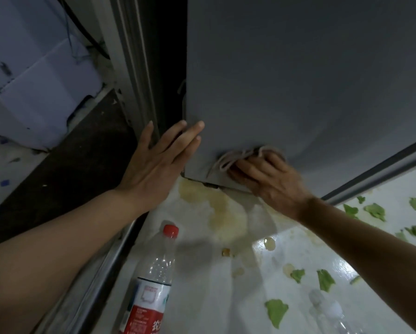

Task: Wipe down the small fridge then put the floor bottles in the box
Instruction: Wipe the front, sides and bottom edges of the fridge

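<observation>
Fridge (pixel 298 80) braced by left hand (pixel 154 165), right hand (pixel 269 182) pressing cloth (pixel 238 156).

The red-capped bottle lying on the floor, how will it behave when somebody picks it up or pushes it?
The red-capped bottle looks almost empty and clear, so it is probably light and its thin wall may dent under the fingers. It lies on its side on a glossy floor with wet-looking stains, so a push would likely make it roll or slide.
</observation>
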`<state>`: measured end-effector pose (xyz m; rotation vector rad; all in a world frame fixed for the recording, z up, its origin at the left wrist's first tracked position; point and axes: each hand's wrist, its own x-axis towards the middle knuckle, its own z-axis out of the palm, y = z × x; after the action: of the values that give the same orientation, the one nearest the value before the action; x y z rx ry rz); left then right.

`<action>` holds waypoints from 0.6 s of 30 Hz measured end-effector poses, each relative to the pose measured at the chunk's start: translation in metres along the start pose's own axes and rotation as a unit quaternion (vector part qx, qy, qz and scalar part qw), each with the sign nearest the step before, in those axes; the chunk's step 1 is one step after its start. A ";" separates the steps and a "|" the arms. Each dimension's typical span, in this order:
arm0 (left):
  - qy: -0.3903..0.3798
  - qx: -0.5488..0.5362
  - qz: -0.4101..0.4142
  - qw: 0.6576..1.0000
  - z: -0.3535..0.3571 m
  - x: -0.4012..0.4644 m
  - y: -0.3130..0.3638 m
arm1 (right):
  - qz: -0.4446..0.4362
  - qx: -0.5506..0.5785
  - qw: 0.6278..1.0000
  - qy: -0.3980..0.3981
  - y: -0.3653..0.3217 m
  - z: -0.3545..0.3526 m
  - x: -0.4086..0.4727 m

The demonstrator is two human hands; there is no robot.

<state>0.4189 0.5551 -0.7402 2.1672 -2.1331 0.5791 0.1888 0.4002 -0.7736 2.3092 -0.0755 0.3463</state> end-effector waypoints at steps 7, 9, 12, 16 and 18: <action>-0.056 -0.034 -0.028 0.997 0.005 -0.017 -0.016 | 0.007 0.044 0.999 -0.017 -0.018 0.010 0.021; -0.090 -0.051 -0.045 0.994 0.005 -0.022 -0.018 | -0.069 0.054 0.991 -0.105 -0.033 0.013 0.026; -0.104 -0.083 -0.091 0.987 0.005 -0.026 -0.021 | -0.086 0.026 0.990 -0.106 -0.031 0.008 0.036; -0.080 -0.182 -0.149 0.969 0.004 -0.029 -0.026 | 0.005 0.016 0.999 0.038 -0.002 -0.010 0.065; -0.068 -0.218 -0.177 0.957 0.004 -0.030 -0.028 | 0.075 0.042 0.992 0.096 0.004 -0.017 0.083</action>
<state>0.4479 0.5837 -0.7464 2.2835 -1.6492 -0.0658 0.2643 0.4143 -0.7368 2.3473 -0.1407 0.6587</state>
